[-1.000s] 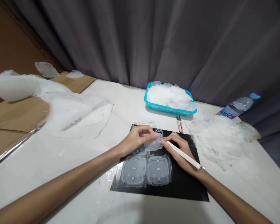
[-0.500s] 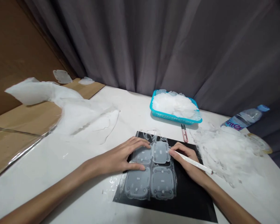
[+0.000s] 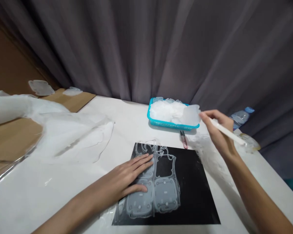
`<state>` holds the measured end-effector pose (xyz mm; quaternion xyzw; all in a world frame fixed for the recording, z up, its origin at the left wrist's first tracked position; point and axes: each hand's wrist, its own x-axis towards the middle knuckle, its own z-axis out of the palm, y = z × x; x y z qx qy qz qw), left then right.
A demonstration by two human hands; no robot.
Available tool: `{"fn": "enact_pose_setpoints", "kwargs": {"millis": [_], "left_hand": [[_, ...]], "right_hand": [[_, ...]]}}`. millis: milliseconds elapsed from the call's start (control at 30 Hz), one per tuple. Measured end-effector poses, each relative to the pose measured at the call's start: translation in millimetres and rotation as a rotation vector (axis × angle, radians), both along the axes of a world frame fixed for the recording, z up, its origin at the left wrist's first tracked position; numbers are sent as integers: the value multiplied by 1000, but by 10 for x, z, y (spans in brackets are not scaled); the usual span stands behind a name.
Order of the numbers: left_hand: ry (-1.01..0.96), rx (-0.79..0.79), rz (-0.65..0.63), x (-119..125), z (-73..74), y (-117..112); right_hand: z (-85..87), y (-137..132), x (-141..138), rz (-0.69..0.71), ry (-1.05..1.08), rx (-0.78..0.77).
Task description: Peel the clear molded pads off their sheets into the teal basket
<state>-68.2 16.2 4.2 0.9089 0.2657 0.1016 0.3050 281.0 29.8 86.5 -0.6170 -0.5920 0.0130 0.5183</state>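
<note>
My left hand (image 3: 128, 177) lies flat with its fingers stretched over a clear plastic sheet (image 3: 166, 195) of rounded-square shapes, on a black mat (image 3: 196, 195). Beside its fingertips, the sheet's upper right shape is an open hole with a thin frame around it. Raised at the right, my right hand (image 3: 217, 130) pinches a translucent rounded plastic piece (image 3: 191, 114) over the right end of a blue basket (image 3: 171, 124). A slim white pen-like tool (image 3: 226, 132) is also in this hand, pointing back to the right; its tip is hidden. White translucent pieces (image 3: 163, 110) fill the basket.
Small pink-handled thread snips (image 3: 184, 141) lie between basket and mat. A heap of clear scraps (image 3: 205, 152), a tape roll (image 3: 251, 143) and a water bottle (image 3: 240, 117) are at the right. White plastic wrapping (image 3: 70, 130) and cardboard (image 3: 83, 100) are at the left.
My right hand has lifted the upper right plastic piece out of the sheet and carried it up to the basket, tool still in hand. My left hand has flattened on the sheet. The view has shifted.
</note>
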Motion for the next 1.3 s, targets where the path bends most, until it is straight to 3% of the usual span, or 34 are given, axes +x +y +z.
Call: {"fn": "enact_pose_setpoints", "kwargs": {"millis": [100, 200, 267, 400, 500, 600, 633, 700, 733, 800, 867, 967, 1300], "left_hand": [[43, 90, -19, 49, -66, -49], [92, 153, -24, 103, -142, -101], [105, 166, -9, 127, -164, -126], [111, 131, 10, 94, -113, -102], [104, 57, 11, 6, -62, -17], [85, -2, 28, -65, -62, 65], [81, -9, 24, -72, -71, 80], [71, -10, 13, -58, -91, 84], [64, -9, 12, -40, -97, 75], [63, -16, 21, 8, -99, 45], [85, -28, 37, 55, -92, 13], [104, -42, 54, 96, -83, -11], [82, -31, 32, 109, -90, -12]], "right_hand": [[241, 394, 129, -141, -228, 206], [260, 818, 113, -272, -545, 273], [160, 1048, 31, -215, -726, 210], [-148, 1236, -145, 68, -925, 116], [-315, 1101, -244, 92, -900, 121], [-368, 710, -405, 121, -778, 137], [-367, 533, -473, 217, -626, 139], [-360, 154, -607, 585, -394, 11], [-364, -27, -661, 775, -331, -142], [-403, -323, -730, 960, -233, -381], [-485, -504, -749, 1008, -189, -501], [-631, -598, -736, 1023, -177, -544], [-790, -608, -810, 1047, -260, -396]]}}
